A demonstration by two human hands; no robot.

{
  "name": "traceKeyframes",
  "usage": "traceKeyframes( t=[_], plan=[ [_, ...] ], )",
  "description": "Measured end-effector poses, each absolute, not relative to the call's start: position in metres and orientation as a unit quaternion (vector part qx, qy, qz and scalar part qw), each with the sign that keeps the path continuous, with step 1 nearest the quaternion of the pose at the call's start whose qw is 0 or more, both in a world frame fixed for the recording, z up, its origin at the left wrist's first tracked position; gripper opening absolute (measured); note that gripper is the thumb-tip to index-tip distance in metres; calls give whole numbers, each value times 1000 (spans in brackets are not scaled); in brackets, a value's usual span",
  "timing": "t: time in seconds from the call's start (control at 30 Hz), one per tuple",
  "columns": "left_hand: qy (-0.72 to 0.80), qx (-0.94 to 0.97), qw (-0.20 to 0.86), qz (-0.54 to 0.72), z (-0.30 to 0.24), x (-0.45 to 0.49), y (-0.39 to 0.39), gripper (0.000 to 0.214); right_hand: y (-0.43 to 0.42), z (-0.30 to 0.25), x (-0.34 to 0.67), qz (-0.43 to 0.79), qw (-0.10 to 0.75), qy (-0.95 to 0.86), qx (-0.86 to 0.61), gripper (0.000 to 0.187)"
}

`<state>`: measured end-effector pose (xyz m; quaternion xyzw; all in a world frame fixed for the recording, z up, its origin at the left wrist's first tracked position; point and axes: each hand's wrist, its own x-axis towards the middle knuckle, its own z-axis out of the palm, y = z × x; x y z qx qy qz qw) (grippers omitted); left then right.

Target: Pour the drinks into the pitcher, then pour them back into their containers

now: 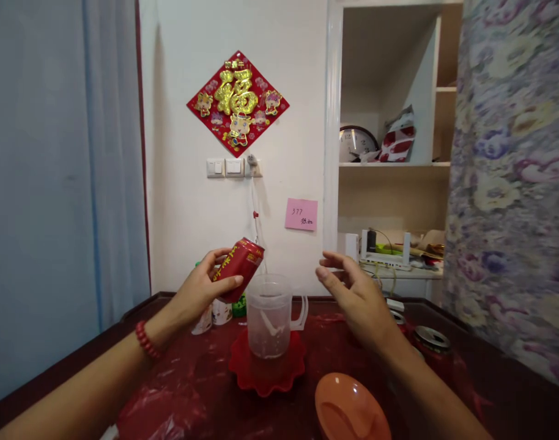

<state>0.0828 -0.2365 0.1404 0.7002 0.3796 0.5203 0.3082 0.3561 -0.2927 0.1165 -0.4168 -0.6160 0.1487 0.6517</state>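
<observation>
One red can (243, 266) tilts near the clear jug (266, 333), the fingers of the left hand (205, 286) gripping it, the right hand (355, 296) open and empty; pouring seems in hand, the next move likely needing a steeper tip

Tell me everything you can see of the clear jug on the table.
The jug looks like clear, slightly cloudy plastic, with an open top and a handle on its right side. It stands upright on a red dish with a wavy edge. A pale bent streak shows on or through its wall; I can't tell which. A red can tilts near its rim; whether they touch is unclear.
</observation>
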Motion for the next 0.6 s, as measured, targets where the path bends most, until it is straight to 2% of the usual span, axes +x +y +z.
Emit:
traceKeyframes(
  t=[0.27, 0.43, 0.6],
  plan=[
    [464, 751, 254, 396, 154, 58, -201, 67, -283, 110, 394, 147, 754, -516, -379, 59],
    [496, 788, 193, 310, 166, 66, -192, 59, -287, 107, 411, 129, 776, -492, -373, 51],
    [487, 799, 216, 280, 176, 77, -190, 58, -294, 113, 423, 104, 799, -477, -352, 45]
  ],
)
